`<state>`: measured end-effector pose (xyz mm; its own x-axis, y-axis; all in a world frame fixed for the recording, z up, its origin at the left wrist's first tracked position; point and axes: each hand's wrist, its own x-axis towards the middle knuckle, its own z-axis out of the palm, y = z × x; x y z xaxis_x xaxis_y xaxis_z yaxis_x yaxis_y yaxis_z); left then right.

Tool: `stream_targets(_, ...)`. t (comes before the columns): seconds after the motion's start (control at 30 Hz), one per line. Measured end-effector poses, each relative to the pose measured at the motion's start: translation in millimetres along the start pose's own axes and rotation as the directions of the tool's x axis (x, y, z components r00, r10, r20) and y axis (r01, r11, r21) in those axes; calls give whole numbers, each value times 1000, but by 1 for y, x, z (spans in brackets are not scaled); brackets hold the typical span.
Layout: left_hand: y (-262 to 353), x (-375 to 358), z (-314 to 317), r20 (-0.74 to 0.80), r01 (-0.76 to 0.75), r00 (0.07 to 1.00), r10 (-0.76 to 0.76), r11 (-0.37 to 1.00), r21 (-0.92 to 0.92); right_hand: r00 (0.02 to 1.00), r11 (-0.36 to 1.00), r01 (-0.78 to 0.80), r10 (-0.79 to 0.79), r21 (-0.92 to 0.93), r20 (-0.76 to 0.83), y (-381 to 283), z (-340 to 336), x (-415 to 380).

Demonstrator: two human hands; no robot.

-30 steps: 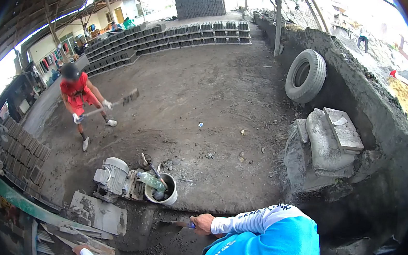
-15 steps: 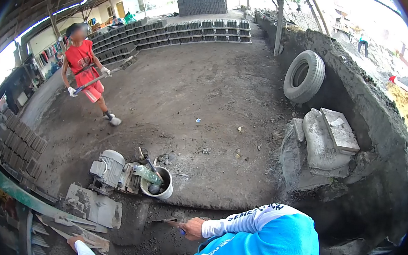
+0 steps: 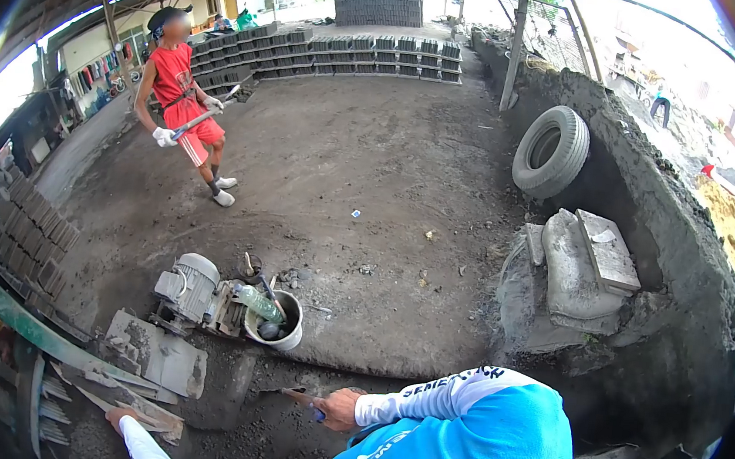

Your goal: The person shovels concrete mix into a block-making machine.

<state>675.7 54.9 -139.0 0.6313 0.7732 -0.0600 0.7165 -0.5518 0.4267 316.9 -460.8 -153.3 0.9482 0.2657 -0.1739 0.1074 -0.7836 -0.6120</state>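
Note:
My right hand [image 3: 339, 409] is closed around the blue handle of a trowel [image 3: 299, 396]. The blade points left, low over dark, crumbly material [image 3: 267, 426] in the pit. At the lower left, my left hand [image 3: 118, 418] touches a dust-covered board [image 3: 150, 418]; its fingers are too small and partly hidden to show whether they grip it. Behind the board lies a caked metal plate [image 3: 168, 361]. A green metal beam [image 3: 52, 337] runs along the left side.
A grey motor [image 3: 190, 288] and a bucket [image 3: 292, 337] holding a green bottle [image 3: 260, 303] stand ahead. A co-worker [image 3: 178, 91] in red holds a long-handled tool. A tire [image 3: 526, 169] leans on the right wall, near a filled sack [image 3: 569, 273]. Stacked blocks [image 3: 379, 1] stand far back.
The co-worker has stepped to the right and brought the feet together, still holding the tool. My view has shifted slightly. The trowel stays in my right hand, with little movement.

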Motion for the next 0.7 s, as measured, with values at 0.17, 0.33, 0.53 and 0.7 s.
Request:
stream_targets(0.17,-4,25,18,33,9,999,-12,998,67,1000,999,15,-14,50,-18,9,10,2)
stream_targets(0.33,-16,76,42,54,153,987,-149,986,-71,999,999,27,-26,29,-30,3,3,-3)
stream_targets(0.53,-16,61,39,-5,-15,1000,15,999,39,999,998,41,-40,43,-26,2,-8,-7)
stream_targets(0.7,-5,44,29,-18,-5,1000,6,998,64,997,998,61,-60,31,-43,11,1,-2)
